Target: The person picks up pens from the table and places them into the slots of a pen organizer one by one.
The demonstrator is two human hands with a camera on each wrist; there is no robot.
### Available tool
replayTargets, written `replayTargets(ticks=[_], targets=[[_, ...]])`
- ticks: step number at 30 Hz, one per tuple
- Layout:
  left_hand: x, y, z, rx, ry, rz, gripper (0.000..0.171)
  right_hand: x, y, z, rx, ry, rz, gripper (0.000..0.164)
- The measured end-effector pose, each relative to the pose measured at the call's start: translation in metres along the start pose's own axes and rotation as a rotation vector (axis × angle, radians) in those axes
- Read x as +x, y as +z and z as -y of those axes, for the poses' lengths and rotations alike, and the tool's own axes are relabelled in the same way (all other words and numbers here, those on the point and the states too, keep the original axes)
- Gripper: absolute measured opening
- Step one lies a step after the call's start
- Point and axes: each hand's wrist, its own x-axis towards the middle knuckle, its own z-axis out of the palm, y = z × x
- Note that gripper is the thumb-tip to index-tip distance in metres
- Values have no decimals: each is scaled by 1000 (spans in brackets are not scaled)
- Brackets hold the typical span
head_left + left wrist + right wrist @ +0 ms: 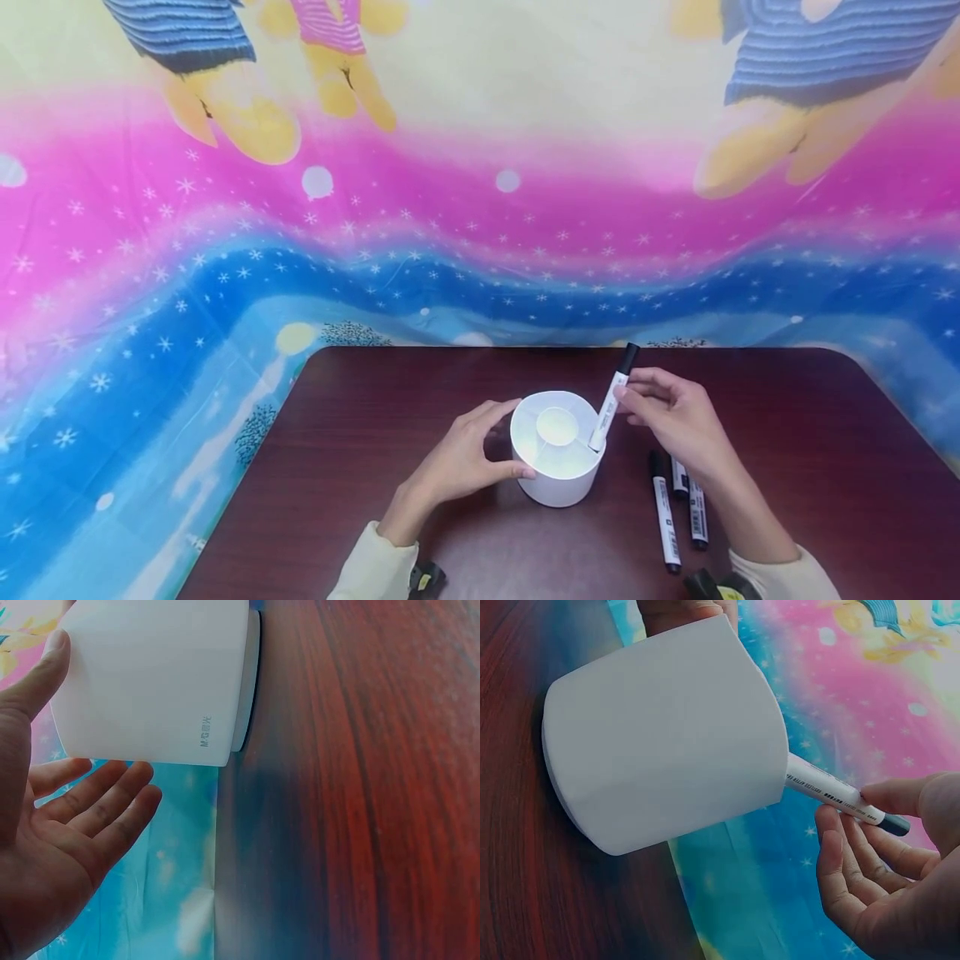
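A round white pen holder (558, 490) stands on the table, with a ring-shaped inner cup visible in its top. My left hand (463, 454) holds its left side, the thumb on the near rim and the fingers round toward the far side; the left wrist view shows this hand (67, 832) against the white wall (150, 682). My right hand (678, 412) pinches a white marker (609, 408) with a black cap, tilted, its lower end inside the holder's right rim. In the right wrist view the marker (829, 789) sits between thumb and fingertips, its lower part hidden by the holder.
Several more markers (665, 521) lie on the dark red-brown table (360, 433), right of the holder and beside my right forearm. A printed cloth (450, 217) with snowflakes hangs behind the table's far edge.
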Motion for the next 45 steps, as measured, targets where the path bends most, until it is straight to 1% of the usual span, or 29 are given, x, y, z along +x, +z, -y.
replayTargets(ticks=[6, 13, 17, 21, 26, 29, 33, 36, 38, 42, 45], targets=[[0, 0, 0, -3, 16, -1, 95, 0, 4, -3, -32, -13, 3, 51], [0, 0, -1, -17, 26, 2, 95, 2, 11, -9, -38, -39, 18, 46], [0, 0, -1, -20, 26, 0, 95, 1, 13, -11, -85, -65, 32, 42], [0, 0, -1, -19, 29, -2, 94, -1, 12, -10, -133, -96, 41, 40], [0, -1, -2, -17, 26, -1, 94, -2, 9, -5, -143, -101, 35, 41], [-1, -1, -1, -6, 15, 12, 99, -3, 7, -3, -147, -98, 39, 43], [-2, -2, 0, -14, 5, 11, 106, -3, 1, -1, -145, -111, 41, 45], [-2, -3, 1, -32, 9, 3, 105, -4, -7, -1, -133, -132, 25, 44], [-2, -2, 1, -19, 12, 3, 103, -6, -12, -2, -120, -142, 14, 43], [-1, -2, 0, 5, 30, 15, 99, -10, -26, -14, -123, -145, 3, 43], [-1, -3, -1, -12, 40, 6, 96, -14, -39, -26, -160, -125, -5, 43]])
